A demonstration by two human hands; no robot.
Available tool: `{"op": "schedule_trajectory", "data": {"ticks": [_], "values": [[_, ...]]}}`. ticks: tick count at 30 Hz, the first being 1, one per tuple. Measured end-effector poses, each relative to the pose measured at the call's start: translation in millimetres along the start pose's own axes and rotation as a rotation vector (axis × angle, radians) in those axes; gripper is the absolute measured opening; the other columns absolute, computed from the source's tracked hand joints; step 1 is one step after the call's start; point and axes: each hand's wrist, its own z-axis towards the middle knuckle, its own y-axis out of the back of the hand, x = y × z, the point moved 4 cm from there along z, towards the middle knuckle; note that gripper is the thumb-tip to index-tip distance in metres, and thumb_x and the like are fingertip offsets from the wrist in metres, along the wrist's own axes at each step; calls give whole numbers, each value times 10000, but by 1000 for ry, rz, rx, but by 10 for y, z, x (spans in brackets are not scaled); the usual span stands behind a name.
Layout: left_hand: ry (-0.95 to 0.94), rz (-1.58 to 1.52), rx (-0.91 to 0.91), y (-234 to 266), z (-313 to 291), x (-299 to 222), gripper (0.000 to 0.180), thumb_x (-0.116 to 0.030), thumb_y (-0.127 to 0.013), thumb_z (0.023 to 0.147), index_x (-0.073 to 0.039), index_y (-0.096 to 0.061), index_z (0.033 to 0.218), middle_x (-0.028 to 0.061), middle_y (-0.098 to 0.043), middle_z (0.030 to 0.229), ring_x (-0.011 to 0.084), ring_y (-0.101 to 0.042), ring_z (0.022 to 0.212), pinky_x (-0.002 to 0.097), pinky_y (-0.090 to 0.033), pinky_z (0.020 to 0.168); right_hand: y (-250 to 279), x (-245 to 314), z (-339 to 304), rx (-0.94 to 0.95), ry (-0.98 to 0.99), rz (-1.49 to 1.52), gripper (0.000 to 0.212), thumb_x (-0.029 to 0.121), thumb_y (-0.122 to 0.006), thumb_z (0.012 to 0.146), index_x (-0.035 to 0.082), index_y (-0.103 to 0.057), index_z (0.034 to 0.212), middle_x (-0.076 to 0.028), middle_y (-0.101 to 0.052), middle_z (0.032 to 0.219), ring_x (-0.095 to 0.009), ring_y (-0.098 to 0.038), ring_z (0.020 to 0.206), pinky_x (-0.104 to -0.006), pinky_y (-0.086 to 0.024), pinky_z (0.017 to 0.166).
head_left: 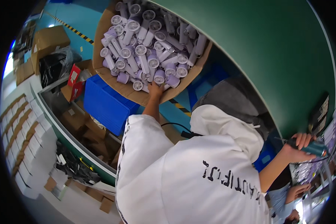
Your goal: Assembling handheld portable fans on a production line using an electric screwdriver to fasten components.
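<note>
A large cardboard box [100, 56] holds many small handheld fans [141, 50], white and pale purple with round grilles. My left hand [156, 89] reaches over the box's near rim and touches the fans there. Its fingertips are lost among the handles, so their grip does not show. Off to the right, my right hand [301, 146] is wrapped round a teal and black electric screwdriver [316, 148] above the edge of a green tabletop [272, 48]. The screwdriver's thin bit points left, toward the table edge.
Blue plastic crates [107, 100] stand beside the box. Further left are an open bin of cardboard [72, 115], a red carton [75, 80] and stacked white boxes [22, 130]. A dark grey bag-like thing [227, 95] lies near my body. At lower right, another person's hand [298, 192] shows.
</note>
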Motion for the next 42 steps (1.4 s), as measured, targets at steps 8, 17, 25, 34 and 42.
{"op": "schedule_trajectory", "data": {"ticks": [8,17,25,34,42], "values": [[-276,-352,224,304,68,307,608,-166,-782,746,-3,-488,1252,208,-645,1118,362,-635,1022,443,-509,841,70,-67,27,-132,42,-119,630,622,-450,923,17,-468,1101,-3,-405,657,-96,-403,503,-237,-357,482],[-320,-388,570,509,-188,-537,518,-320,-803,758,-60,-641,1176,63,-697,1054,196,-664,937,337,-536,826,-232,-82,-86,-265,218,-154,526,508,-350,1007,10,-470,1123,-9,-386,674,-90,-359,481,-245,-341,463],[-408,-104,294,552,-289,-402,714,-224,-875,635,4,-547,1228,201,-668,1135,366,-646,1038,424,-502,883,-322,-151,-93,-403,207,-28,567,604,-303,1000,85,-506,1100,-1,-408,633,-91,-354,430,-258,-320,405],[-368,-498,235,2101,-717,-944,656,-125,-795,768,23,-450,1306,188,-498,1329,247,-517,1181,373,-435,995,-213,-200,-97,-466,149,91,628,696,-292,953,125,-522,1072,-7,-432,582,-123,-386,388,-288,-320,370],[-738,-1090,835,2797,-2734,-4081,645,-163,-691,821,48,-368,1338,247,-573,1148,367,-666,966,509,-600,776,-282,-225,-103,-443,186,224,644,713,-286,940,106,-460,1064,2,-407,579,-112,-353,381,-275,-322,366]]}}
